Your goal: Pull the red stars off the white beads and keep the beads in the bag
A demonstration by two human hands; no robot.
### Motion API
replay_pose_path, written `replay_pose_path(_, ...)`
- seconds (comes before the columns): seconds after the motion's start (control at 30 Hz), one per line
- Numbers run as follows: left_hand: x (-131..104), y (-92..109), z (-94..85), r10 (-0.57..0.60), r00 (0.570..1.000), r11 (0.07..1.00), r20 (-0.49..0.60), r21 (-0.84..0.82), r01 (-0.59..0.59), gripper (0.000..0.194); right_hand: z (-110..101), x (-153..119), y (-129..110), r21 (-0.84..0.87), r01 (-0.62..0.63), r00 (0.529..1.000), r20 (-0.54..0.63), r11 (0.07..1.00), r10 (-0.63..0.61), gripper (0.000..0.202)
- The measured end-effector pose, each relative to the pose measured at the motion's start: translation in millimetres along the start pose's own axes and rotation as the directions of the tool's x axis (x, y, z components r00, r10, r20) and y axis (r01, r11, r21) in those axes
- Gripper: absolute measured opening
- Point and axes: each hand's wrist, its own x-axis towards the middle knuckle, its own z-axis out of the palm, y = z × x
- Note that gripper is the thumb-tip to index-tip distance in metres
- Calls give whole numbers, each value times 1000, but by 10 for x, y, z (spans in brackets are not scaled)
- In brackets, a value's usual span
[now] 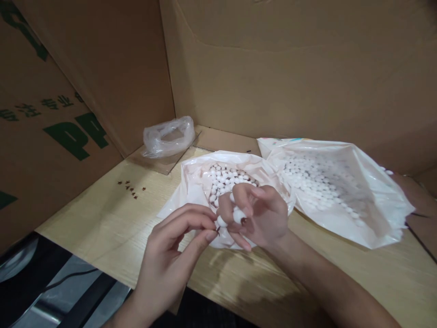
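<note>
My right hand (259, 214) is curled around several small white balls (239, 215), one of which has a brown bit at its end. Thumb and forefinger of my left hand (180, 239) pinch a tiny brown star-shaped piece (218, 231), right against a white ball that sticks out from the right hand's fingers. Both hands meet above the front of an open white plastic bag (191, 171). Inside that bag lie many white balls (225, 175), some with brown bits between them. The right hand's fingers hide part of the balls they hold.
A second white bag (341, 228) full of similar balls lies to the right. Several brown star pieces (132, 189) are scattered on the wooden table (102, 218) at left. A clear plastic bag (169, 136) rests on flat cardboard (160, 166). Cardboard walls (290, 82) enclose the back and left.
</note>
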Motion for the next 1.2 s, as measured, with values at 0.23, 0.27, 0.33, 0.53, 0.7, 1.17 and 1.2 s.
replay_pose_path(0.23, -46, -42, 34, 62, 998, 996, -29, 59, -60, 23, 23, -3, 2, -29, 10, 1000, 7, 1000, -9, 33)
replay_pose_path(0.27, -52, -48, 38, 75, 997, 995, -34, 75, -72, 26, 28, -2, 2, -35, 13, 1000, 0, 999, -13, 33)
replay_pose_path(0.33, -55, -58, 45, 117, 992, 988, -38, 108, -112, 29, 36, 0, 4, -42, 18, 1000, -3, 999, -18, 32)
replay_pose_path(0.53, -23, -64, 62, 202, 978, 968, -53, 161, -191, 31, 31, 10, 25, -29, 29, 1000, 5, 999, -29, 31)
replay_pose_path(0.7, -36, -45, 64, 233, 970, 961, -63, 165, -220, 28, 63, -5, 38, -12, 10, 1000, -27, 1000, -10, 31)
replay_pose_path(1.17, -36, -86, 48, 230, 972, 969, -56, 110, -223, 31, 98, 2, 76, 42, -21, 999, -47, 999, 23, 32)
replay_pose_path(1.2, -39, -84, 47, 225, 973, 970, -56, 106, -219, 31, 99, 3, 81, 36, -18, 999, -50, 999, 20, 32)
